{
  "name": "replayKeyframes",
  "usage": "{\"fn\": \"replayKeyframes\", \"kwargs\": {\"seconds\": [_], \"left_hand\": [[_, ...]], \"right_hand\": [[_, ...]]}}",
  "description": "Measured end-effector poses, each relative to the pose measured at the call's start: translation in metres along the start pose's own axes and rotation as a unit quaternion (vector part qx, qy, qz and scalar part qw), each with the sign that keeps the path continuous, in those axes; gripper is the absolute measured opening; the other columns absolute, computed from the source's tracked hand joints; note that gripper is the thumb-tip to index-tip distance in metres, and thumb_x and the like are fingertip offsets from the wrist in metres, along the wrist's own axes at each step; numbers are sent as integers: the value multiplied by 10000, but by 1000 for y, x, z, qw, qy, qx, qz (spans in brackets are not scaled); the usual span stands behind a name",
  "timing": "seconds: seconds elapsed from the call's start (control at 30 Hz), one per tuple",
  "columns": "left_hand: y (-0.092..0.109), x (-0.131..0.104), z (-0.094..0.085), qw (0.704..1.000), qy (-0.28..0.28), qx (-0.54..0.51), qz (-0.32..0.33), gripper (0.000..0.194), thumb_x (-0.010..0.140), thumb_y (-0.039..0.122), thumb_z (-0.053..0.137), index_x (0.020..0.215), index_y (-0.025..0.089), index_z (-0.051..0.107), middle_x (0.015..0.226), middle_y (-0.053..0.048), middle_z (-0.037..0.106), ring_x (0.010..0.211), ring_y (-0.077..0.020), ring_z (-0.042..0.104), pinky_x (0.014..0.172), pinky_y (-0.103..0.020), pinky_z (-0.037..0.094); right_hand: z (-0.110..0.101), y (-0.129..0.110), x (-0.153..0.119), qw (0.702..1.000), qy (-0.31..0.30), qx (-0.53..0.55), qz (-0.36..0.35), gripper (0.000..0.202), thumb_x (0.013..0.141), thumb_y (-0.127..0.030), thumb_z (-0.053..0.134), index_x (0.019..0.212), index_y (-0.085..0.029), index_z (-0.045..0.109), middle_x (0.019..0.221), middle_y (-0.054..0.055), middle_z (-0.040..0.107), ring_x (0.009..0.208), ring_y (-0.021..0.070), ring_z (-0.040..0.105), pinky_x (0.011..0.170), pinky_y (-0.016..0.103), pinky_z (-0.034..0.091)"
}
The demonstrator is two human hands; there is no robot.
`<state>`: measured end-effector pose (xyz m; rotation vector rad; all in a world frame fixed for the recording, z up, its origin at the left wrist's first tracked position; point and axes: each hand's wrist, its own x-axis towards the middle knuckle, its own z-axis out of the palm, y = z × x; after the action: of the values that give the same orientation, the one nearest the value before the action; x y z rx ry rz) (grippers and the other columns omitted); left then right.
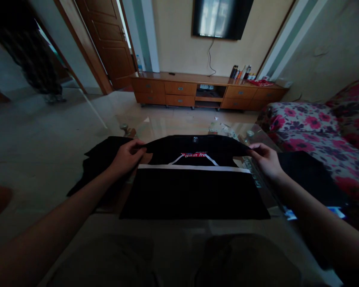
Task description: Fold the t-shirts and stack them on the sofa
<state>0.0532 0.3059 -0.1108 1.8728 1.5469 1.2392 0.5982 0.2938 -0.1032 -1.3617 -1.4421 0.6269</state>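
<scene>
Shirt, black and partly folded, lies over the glass tabletop before you, a white stripe across it; the fingers of your left hand and right hand pinch its far corners, between dark left cloth and dark right cloth.

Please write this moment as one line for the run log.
left hand: pinches black shirt, far left corner | right hand: pinches far right corner | shirt: white band across, over glass table
</scene>
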Motion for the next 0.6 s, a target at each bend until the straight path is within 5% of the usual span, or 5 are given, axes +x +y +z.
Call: {"fn": "replayKeyframes", "kwargs": {"seconds": [0.13, 0.3, 0.6], "left_hand": [[20, -65, -27, 998, -53, 35, 11, 204, 857, 386, 625, 986, 247, 701, 1005, -33, 723, 945, -224, 690, 878, -350, 562], [25, -117, -34, 986, -119, 70, 90, 175, 854, 275, 566, 988, 254, 677, 1081, -28, 700, 1050, -217, 665, 987, -380, 516], [11, -155, -24, 940, -241, 161, 179, 157, 871, 199, 507, 985, 240, 606, 1138, -71, 636, 1082, -229, 611, 983, -385, 495]], "right_hand": [[-31, 0, -71, 998, -39, -42, -21, 239, 846, -446, 715, 947, -236, 664, 1099, 71, 705, 1040, 246, 687, 960, 430, 550], [-41, 10, -139, 986, -97, -119, -64, 190, 872, -423, 644, 921, -239, 644, 1238, 101, 627, 1210, 273, 611, 1038, 444, 517], [-41, 23, -172, 950, -131, -262, -106, 112, 896, -324, 536, 950, -247, 597, 1314, 115, 562, 1267, 271, 563, 1070, 421, 489]]}}
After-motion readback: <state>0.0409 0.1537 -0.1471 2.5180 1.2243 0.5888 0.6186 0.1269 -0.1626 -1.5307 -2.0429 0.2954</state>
